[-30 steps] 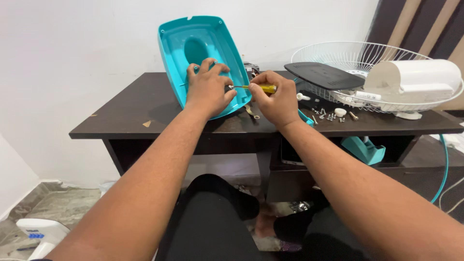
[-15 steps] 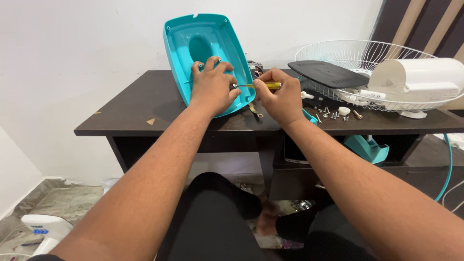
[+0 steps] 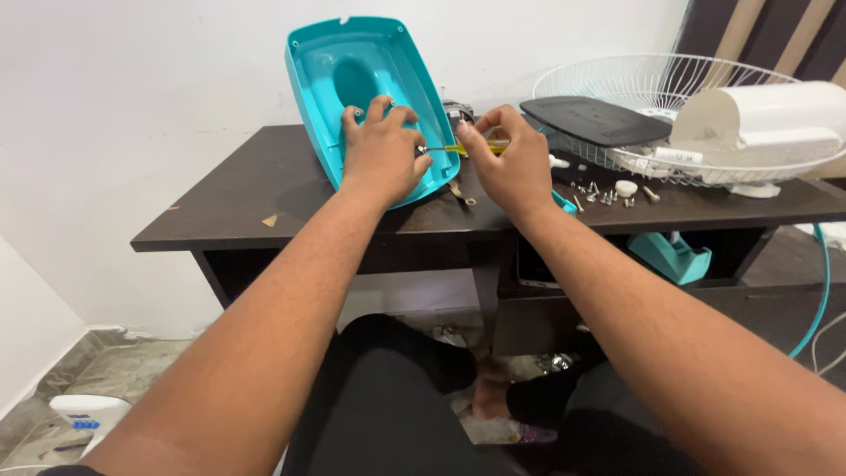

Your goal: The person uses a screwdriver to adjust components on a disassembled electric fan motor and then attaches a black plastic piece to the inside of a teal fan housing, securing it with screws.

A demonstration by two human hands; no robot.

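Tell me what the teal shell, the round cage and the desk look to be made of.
Teal shell: probably moulded plastic, smooth with a soft sheen and formed ribs.
Round cage: thin wire, apparently white-coated metal.
Desk: dark wood-look board, likely laminate; pale chips show on its top.

One view only, worn on the person's head, looking forward and down along both outstretched forearms. It sits close: the arms fill the lower frame and the lap shows right beneath. The left hand point(image 3: 384, 159) and right hand point(image 3: 511, 167) meet near the centre, just above the middle of the frame, over the dark counter point(image 3: 229, 198). The lens faces a white wall point(image 3: 150, 88) straight ahead, the counter's front edge running almost level across the frame. Floor tiles point(image 3: 53, 388) peek in at the lower left. No second view shares the scene.
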